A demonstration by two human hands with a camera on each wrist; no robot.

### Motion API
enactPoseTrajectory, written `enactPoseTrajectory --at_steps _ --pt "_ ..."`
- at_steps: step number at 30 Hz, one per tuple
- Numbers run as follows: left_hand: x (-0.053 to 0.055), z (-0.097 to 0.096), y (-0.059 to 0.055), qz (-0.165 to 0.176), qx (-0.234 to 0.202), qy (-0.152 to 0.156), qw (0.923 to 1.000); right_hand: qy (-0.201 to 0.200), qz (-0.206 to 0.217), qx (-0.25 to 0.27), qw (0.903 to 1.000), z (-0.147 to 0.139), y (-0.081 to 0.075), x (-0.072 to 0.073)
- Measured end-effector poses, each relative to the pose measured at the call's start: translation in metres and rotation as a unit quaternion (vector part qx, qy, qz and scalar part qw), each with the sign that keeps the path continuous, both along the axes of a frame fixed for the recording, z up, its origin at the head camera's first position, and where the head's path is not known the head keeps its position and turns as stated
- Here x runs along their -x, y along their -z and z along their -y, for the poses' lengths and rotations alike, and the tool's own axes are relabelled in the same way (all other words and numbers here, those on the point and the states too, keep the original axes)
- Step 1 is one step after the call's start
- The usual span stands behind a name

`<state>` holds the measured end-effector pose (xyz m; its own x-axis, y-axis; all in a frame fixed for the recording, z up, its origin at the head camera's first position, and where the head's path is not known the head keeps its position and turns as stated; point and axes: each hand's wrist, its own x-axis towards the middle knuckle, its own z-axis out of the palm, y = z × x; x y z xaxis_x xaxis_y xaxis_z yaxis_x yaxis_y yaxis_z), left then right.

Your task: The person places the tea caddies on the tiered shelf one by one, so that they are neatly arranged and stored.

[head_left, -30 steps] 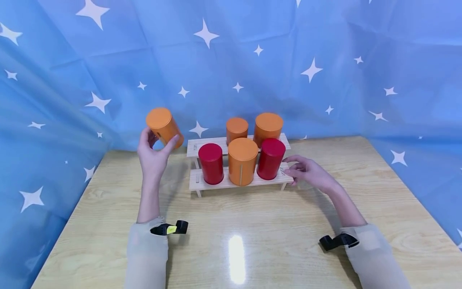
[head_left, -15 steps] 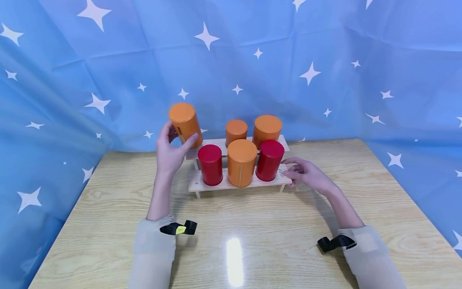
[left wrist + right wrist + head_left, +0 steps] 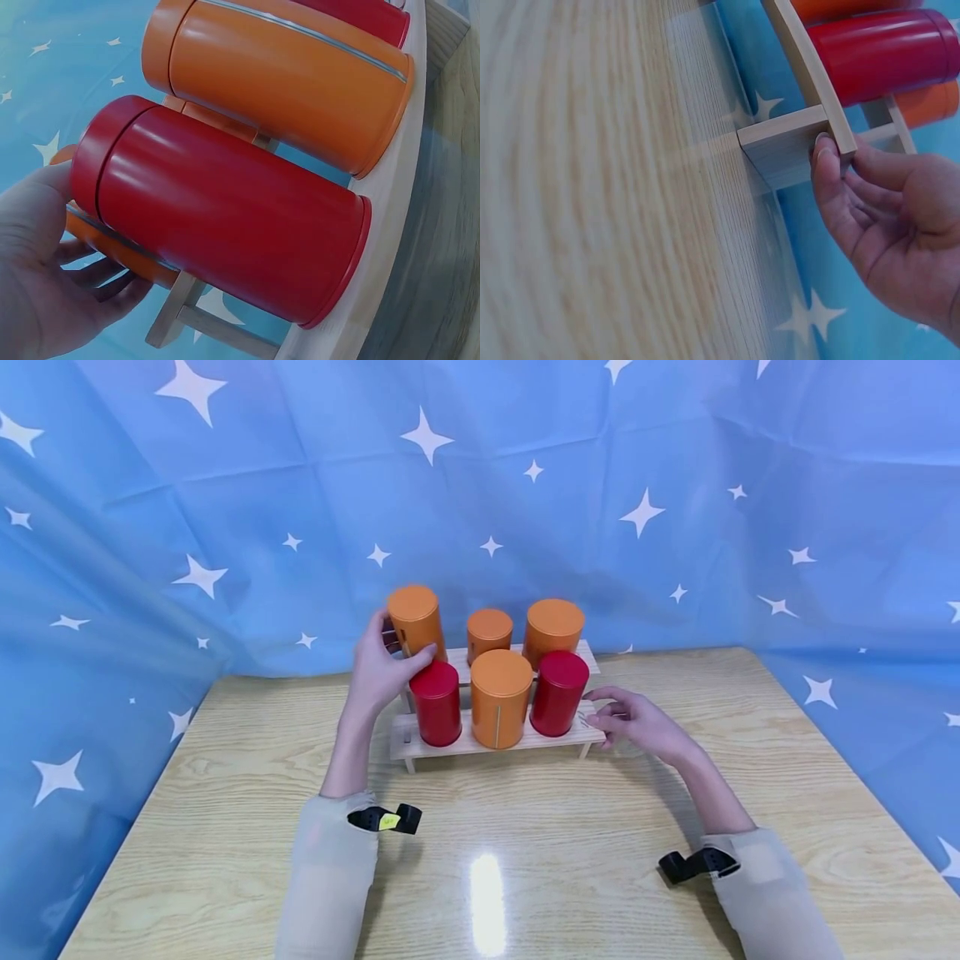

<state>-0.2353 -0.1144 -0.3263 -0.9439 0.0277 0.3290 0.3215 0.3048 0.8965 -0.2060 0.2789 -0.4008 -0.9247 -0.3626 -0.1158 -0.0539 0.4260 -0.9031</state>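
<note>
My left hand (image 3: pixel 381 668) grips an orange lidded canister (image 3: pixel 417 620) at the left end of the upper shelf of a two-tier wooden rack (image 3: pixel 402 742). The canister's base is hidden behind a red canister (image 3: pixel 437 706), so I cannot tell whether it touches the shelf. In the left wrist view, fingers (image 3: pixel 112 296) curl around it behind the red canister (image 3: pixel 225 210). My right hand (image 3: pixel 641 724) pinches the right end of the lower shelf, thumb above and fingertips underneath in the right wrist view.
A large orange canister (image 3: pixel 501 700) and another red one (image 3: pixel 558 695) share the lower shelf. Above them stand a small orange canister (image 3: pixel 489 637) and a wider one (image 3: pixel 553 631). The wood-grain table (image 3: pixel 585 843) meets a blue star-patterned cloth (image 3: pixel 480 485) behind.
My left hand has carried the orange canister rightward from beside the rack to the upper shelf's left end, lowering it and bringing it more upright. The right hand has stayed on the rack.
</note>
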Motion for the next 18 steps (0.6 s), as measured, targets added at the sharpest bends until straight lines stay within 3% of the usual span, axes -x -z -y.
enactPoseTrajectory --at_steps 10,18 --pt "0.0055 -0.0045 -0.0034 0.047 -0.001 0.017 0.9987 -0.006 -0.004 -0.007 0.9999 -0.0003 -0.0020 0.0022" --pt "0.0053 -0.0047 0.0014 0.041 -0.013 0.049 0.9979 -0.002 -0.004 -0.015 0.9999 -0.0021 -0.0015 0.0012"
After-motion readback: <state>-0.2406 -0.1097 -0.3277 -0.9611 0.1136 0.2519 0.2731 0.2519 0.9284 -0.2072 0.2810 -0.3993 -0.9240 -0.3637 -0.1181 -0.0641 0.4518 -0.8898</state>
